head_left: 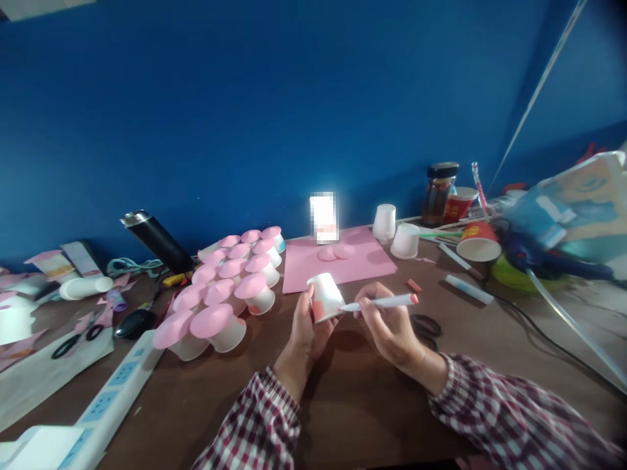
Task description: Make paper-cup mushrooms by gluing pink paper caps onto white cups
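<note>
A white paper cup [327, 294] with orange-red colouring on its lower side is gripped in my left hand [307, 326], tilted above the brown table. My right hand [389, 326] holds a white marker [385, 302] with a red end, its tip at the cup's right side. Behind the cup lies a pink sheet [298, 264] with pink paper rounds [337, 252] on it. To the left stand rows of cups topped with pink paper cones [219, 292]. A small red marker cap [414, 285] lies to the right of the cup.
Two white cups [405, 241] stand at the back right. Black-handled scissors [426, 326] lie beside my right hand. Loose markers [469, 289], a red cup [479, 241] and a brown jar [439, 194] are further right. A power strip [115, 391] and black bottle [159, 241] lie left.
</note>
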`<state>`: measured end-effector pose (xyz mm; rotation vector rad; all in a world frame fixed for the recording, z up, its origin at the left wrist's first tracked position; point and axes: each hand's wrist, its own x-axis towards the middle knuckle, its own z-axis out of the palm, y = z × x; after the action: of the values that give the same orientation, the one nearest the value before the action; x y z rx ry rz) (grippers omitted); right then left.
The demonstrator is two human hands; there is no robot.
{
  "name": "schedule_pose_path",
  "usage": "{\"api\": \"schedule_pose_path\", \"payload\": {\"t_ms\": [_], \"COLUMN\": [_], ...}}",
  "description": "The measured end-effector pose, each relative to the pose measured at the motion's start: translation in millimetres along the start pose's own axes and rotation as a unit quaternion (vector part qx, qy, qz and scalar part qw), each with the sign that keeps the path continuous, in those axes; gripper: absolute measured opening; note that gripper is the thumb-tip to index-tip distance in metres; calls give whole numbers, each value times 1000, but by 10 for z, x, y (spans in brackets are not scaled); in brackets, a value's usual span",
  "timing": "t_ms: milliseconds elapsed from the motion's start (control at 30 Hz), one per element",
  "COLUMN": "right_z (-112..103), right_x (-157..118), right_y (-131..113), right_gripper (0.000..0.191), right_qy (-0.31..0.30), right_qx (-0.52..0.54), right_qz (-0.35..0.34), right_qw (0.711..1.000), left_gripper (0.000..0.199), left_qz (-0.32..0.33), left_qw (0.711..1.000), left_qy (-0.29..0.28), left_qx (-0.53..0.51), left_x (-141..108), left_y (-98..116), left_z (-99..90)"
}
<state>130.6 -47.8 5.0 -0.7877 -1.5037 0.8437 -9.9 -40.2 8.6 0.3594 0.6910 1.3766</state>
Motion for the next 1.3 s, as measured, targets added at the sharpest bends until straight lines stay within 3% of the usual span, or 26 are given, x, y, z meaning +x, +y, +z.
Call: {"api": "schedule_pose_path", "payload": {"t_ms": [767,1000,1300], "right_z": [-6,-10,-22], "right_x": [8,1,20], "right_y": [-21,-15,-31], "right_gripper": [19,19,21], "right_qy": [-1,1,4], "right_qx": [4,1,-23], "right_qz": [8,11,11], "right_qw": [1000,1000,1000], "left_gripper": [39,31,26], "left_qz": [-18,2,15], "left_qw": [1000,1000,1000], "left_qy": [2,-16,6], "left_qx": [13,18,-4], "left_x": [-3,13,9], "left_y": [20,-10,4], "left_z": [-30,-70,-29]}}
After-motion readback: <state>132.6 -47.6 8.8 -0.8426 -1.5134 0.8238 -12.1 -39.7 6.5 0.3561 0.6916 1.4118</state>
